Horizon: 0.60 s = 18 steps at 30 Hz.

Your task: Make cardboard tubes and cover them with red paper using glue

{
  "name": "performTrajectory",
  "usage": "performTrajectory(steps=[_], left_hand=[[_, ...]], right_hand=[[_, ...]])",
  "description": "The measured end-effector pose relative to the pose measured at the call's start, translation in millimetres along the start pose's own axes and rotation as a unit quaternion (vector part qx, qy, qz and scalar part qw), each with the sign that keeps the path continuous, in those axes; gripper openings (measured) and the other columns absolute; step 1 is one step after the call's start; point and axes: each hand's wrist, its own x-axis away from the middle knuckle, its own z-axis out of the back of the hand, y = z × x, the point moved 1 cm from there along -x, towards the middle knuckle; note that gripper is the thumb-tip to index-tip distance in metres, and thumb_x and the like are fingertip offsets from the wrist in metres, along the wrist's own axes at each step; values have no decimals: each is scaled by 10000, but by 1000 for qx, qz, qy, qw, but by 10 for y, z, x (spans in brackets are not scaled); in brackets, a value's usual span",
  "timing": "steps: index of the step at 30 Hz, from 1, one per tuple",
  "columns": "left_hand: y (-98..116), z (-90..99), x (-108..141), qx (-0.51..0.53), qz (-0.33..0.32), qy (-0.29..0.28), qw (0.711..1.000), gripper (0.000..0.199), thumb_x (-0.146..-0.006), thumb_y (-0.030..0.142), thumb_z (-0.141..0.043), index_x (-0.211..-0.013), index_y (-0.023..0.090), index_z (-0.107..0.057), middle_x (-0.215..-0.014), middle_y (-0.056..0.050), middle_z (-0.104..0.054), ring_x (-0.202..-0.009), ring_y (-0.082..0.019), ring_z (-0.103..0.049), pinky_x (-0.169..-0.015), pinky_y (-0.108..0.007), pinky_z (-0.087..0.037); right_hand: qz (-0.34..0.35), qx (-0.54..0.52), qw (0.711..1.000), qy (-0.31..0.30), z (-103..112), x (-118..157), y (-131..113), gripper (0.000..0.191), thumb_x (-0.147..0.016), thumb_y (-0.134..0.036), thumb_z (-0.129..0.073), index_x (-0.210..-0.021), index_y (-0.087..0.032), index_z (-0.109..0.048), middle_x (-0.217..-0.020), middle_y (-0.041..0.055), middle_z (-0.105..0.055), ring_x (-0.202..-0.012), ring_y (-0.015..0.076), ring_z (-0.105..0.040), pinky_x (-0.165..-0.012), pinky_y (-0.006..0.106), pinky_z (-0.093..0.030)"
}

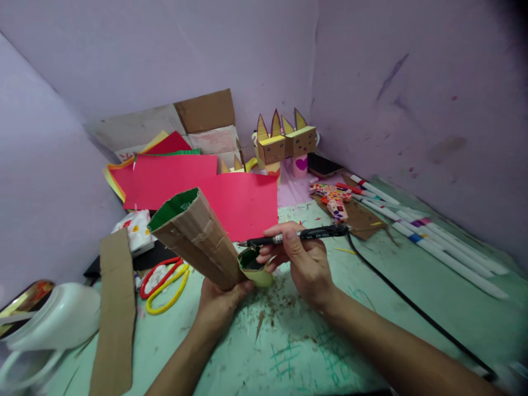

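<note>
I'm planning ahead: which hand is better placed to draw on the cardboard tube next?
Probably the right hand: it holds the black pen near the cardboard tube, while the left hand grips its lower end.

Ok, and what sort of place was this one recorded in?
Probably a craft corner, perhaps in a home: red paper sheets, scissors with looped handles and white pens lie on a scribbled-on green tabletop.

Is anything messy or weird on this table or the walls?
Yes. Brown crumbs are scattered on the green tabletop, near the yellow-green tube, like dropped scraps. Green scribbles mark the tabletop itself, not paper. The right wall looks dirty, with a purple smear and a brownish stain.
</note>
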Motion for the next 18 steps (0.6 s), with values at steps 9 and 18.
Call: performTrajectory(steps=[9,18], left_hand=[[-3,-9,-6,15,-9,-9,1000,369,-554,228,-792,-906,159,-706,-930,-67,-740,-873,-254,-670,-821,-352,-521],[9,10,17,4,-34,-24,999,280,-599,201,-782,-872,199,-721,-886,-19,-747,-840,-212,-676,-797,-294,-525]], right_hand=[[47,91,994,-25,-30,-7,28,364,-858,-543,-489,-816,-195,-584,-575,-16,-605,-490,112,-611,-385,185,-481],[42,128,990,-46,-56,-28,18,238,-842,-428,-575,-769,-204,-540,-540,-48,-563,-442,87,-535,-413,189,-445]])
